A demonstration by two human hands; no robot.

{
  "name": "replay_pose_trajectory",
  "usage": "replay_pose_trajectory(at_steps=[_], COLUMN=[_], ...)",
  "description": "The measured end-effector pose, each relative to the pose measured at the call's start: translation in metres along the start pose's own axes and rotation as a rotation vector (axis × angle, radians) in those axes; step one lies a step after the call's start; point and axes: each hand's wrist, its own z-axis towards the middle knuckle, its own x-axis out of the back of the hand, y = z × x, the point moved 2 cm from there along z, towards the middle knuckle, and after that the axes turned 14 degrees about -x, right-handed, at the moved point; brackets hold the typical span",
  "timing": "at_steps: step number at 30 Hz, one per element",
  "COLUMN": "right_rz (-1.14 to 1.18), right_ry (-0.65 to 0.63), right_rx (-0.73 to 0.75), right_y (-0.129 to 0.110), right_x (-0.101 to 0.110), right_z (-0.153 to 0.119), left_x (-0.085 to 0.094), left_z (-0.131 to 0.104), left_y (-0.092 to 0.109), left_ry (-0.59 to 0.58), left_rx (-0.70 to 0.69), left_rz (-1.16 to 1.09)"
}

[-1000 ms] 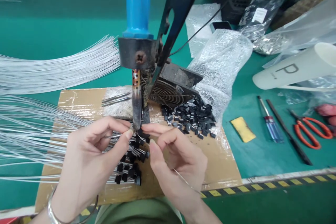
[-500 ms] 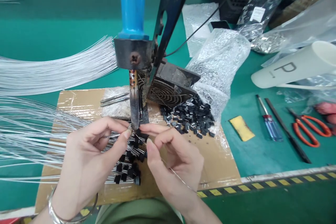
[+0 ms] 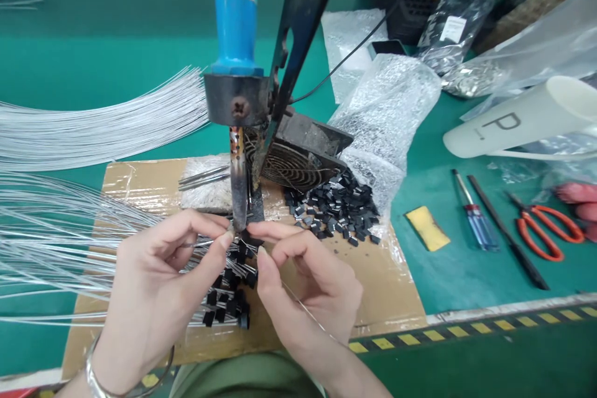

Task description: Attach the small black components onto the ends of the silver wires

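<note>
A blue-handled soldering iron is clamped upright in a black stand, its dark tip pointing down between my hands. My left hand is pinched just left of the tip, on a wire end and a small part mostly hidden by the fingertips. Right of the tip, my right hand pinches a thin solder wire that trails back over the palm. Below the tip lie black connectors joined to grey wires. Long loose wires run off to the left.
Cardboard lies under the work. A small fan stands behind a pile of black connector pieces. Bubble wrap, a yellow sponge, a screwdriver, orange-handled pliers and a white cup are at the right.
My right thumb has shifted slightly left, nearer the iron tip, and the solder wire has moved with it. My left hand is almost unchanged. The view has shifted slightly.
</note>
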Motion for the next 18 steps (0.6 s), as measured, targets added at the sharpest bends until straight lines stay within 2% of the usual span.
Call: replay_pose_trajectory(at_steps=[18], right_rz=[-0.016], right_ry=[0.011], right_rx=[0.013], right_y=[0.0000], right_x=[-0.0005], right_z=[-0.0002], left_x=[0.0019], left_z=[0.0009], left_y=[-0.0001], left_ry=[-0.017], left_rx=[-0.013], left_rz=[0.036])
